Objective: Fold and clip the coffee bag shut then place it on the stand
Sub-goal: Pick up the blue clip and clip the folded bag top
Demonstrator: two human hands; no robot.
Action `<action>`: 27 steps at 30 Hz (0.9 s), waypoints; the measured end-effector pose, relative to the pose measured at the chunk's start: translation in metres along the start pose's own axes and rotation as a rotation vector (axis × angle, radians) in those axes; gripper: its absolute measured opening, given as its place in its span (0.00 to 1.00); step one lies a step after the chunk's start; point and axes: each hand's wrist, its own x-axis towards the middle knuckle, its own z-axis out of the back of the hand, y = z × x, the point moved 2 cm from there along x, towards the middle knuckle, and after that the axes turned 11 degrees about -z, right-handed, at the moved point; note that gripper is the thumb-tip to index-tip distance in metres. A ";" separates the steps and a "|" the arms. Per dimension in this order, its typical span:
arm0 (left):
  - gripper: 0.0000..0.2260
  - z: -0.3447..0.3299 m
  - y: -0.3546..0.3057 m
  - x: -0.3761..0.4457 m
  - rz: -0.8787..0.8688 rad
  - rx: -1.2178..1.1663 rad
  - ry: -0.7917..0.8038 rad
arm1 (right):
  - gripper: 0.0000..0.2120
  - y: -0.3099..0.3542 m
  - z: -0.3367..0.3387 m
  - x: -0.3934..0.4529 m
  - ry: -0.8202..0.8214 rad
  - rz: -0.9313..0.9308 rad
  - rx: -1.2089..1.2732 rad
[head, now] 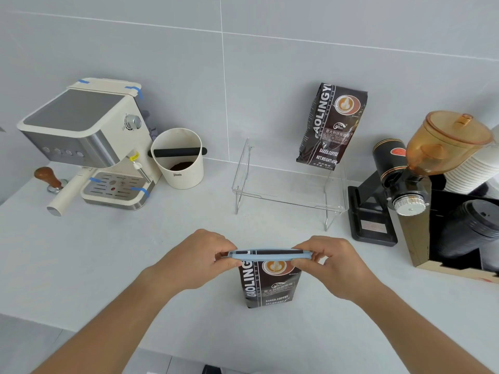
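Note:
A dark brown coffee bag (268,287) stands upright on the white counter near the front edge. Its top is folded over, and a long light-blue clip (270,255) lies across the fold. My left hand (199,260) pinches the clip's left end and my right hand (333,263) pinches its right end. Behind the bag, a clear acrylic stand (290,195) sits against the wall. A second, identical coffee bag (332,128) stands on the stand's right side, leaning on the wall.
A cream espresso machine (89,147) with a tamper (48,179) stands at the left, and a white knock box (178,157) is beside it. A black grinder with an amber hopper (405,179) and a box of paper cups and lids (464,217) fill the right side.

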 end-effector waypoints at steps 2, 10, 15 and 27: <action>0.22 0.000 -0.002 0.001 0.000 0.005 -0.004 | 0.06 0.000 0.001 0.000 -0.015 0.001 -0.007; 0.12 0.002 -0.005 0.000 0.130 -0.009 0.003 | 0.07 0.000 0.001 0.005 0.012 0.018 -0.043; 0.14 -0.001 -0.003 -0.002 0.121 0.018 0.010 | 0.06 0.001 -0.002 0.000 -0.008 -0.004 -0.015; 0.16 -0.001 -0.007 -0.006 0.067 -0.010 -0.002 | 0.04 0.003 0.000 -0.002 0.014 -0.056 -0.017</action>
